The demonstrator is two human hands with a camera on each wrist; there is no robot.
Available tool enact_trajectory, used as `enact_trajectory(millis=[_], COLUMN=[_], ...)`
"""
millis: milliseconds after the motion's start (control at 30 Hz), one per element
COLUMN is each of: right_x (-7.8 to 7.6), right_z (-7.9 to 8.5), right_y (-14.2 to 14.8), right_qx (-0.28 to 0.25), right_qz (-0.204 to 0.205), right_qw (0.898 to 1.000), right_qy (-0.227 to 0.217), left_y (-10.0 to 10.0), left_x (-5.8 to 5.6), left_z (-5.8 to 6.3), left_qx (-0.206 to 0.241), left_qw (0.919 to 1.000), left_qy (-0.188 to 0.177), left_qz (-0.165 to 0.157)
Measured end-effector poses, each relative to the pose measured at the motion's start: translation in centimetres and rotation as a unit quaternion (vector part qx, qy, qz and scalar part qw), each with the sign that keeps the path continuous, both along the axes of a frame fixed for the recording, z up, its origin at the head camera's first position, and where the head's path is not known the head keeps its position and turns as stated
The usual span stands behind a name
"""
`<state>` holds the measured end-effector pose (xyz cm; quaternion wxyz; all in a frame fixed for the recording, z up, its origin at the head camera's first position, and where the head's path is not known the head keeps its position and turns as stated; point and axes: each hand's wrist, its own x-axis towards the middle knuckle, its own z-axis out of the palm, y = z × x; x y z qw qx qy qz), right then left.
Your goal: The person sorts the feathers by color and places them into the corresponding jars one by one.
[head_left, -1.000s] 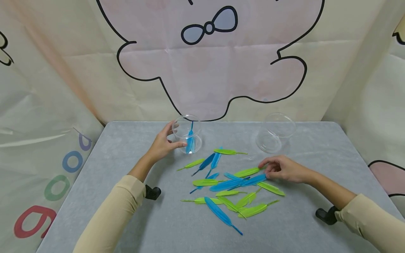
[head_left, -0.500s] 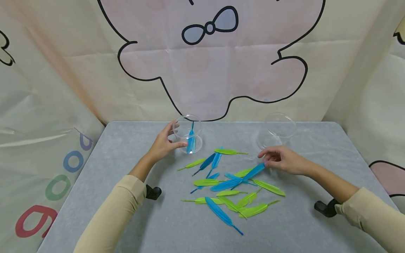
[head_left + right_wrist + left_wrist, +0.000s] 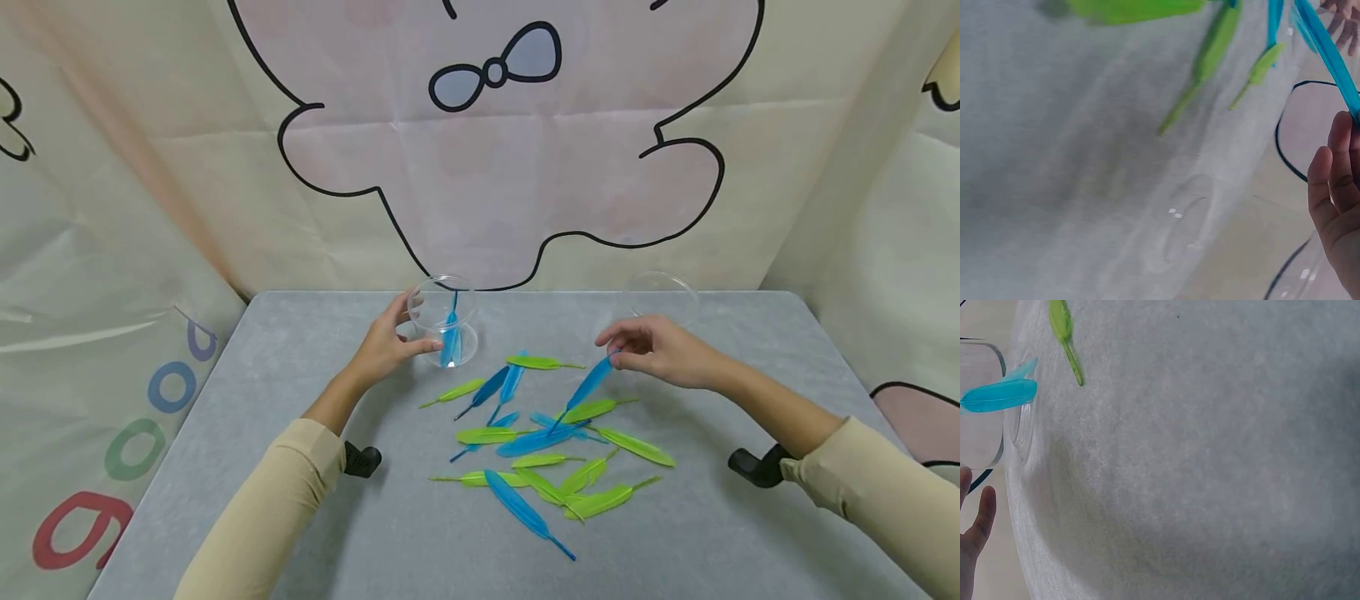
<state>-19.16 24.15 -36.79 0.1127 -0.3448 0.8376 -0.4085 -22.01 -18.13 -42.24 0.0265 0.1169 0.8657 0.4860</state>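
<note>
A clear plastic cup [image 3: 467, 310] stands near the far edge, with blue feather material [image 3: 451, 340] upright inside. My left hand [image 3: 380, 346] holds this cup from the left, thumb in front and fingers behind. In the left wrist view only some fingers [image 3: 984, 519] show beside the cup [image 3: 979, 437]. Between thumb and fingertips, my right hand [image 3: 667, 353] pinches one end of a blue feather [image 3: 588, 385]. That feather slants down to the left, its lower end overlapping the pile. The right wrist view shows the feather [image 3: 1330, 53] rising from the fingertips of my hand [image 3: 1342, 206].
Several green feathers [image 3: 600, 502] and blue feathers [image 3: 517, 502] lie scattered over the middle of the grey table [image 3: 420, 550]. Another clear cup [image 3: 678, 302] stands at the back right, partly behind my right hand. A printed curtain [image 3: 480, 167] hangs behind the table.
My right hand has moved up and slightly left, lifting one end of the blue feather off the pile and tilting it steeper. The left hand and its cup stay in place.
</note>
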Motion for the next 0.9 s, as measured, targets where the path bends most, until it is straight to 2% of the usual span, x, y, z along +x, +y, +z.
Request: enact_trajectory(millis=[433, 633, 900], right_x=[-1.3, -2.2, -3.0], right_z=[3.3, 4.8, 6.0], right_y=[-2.4, -3.7, -5.5], right_qx=[0.033, 0.031, 0.030], right_qz=[-0.007, -0.010, -0.006], right_qw=[0.999, 0.999, 0.999], right_qy=[0.005, 0.025, 0.038], left_y=[-0.1, -0.2, -0.2], left_x=[0.0, 0.2, 0.2], left_z=[-0.2, -0.1, -0.2], left_qx=[0.001, -0.001, 0.003], left_qw=[1.0000, 1.0000, 1.0000], left_qy=[0.001, 0.001, -0.001], left_qz=[0.001, 0.002, 0.001])
